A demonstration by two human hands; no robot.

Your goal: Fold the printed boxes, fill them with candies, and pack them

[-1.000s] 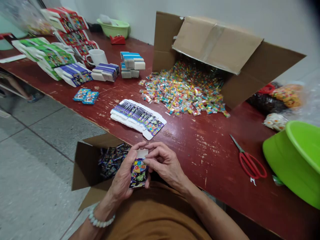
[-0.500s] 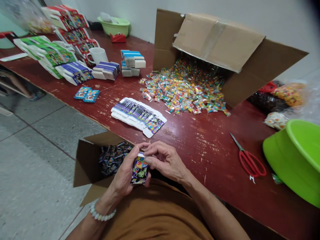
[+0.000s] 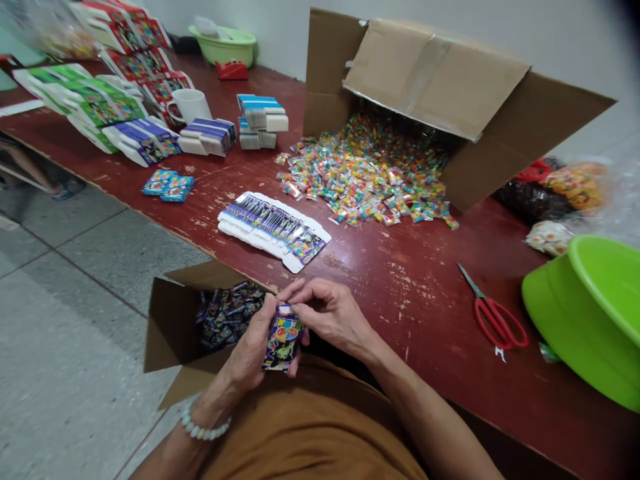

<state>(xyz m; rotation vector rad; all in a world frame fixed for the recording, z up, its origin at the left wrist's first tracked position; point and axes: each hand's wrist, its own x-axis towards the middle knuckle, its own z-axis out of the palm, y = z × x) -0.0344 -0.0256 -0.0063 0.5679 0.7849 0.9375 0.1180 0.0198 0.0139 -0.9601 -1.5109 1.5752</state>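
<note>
My left hand (image 3: pixel 253 343) is wrapped round a small purple-and-black candy box (image 3: pixel 283 341) with a cartoon print, held upright in front of my body. Thumb and forefinger of my right hand (image 3: pixel 330 317) pinch the white flap at the box's top edge. Just beyond, a fanned row of flat purple cartons (image 3: pixel 275 230) lies on the red table (image 3: pixel 380 280). Left of my hands and below the table edge, an open cardboard box (image 3: pixel 173 327) holds many finished-looking small dark packets (image 3: pixel 230 313).
Wrapped candies (image 3: pixel 360 177) spill from a large carton (image 3: pixel 440 80). Red scissors (image 3: pixel 500 323) and a green basin (image 3: pixel 560 320) stand right. At left are two blue boxes (image 3: pixel 167 185), a white mug (image 3: pixel 190 107), blue carton stacks (image 3: pixel 263 120) and green cartons (image 3: pixel 95 100).
My right fingers have shifted from over the box's upper front to its top edge, showing more of the printed face. My left hand keeps its hold.
</note>
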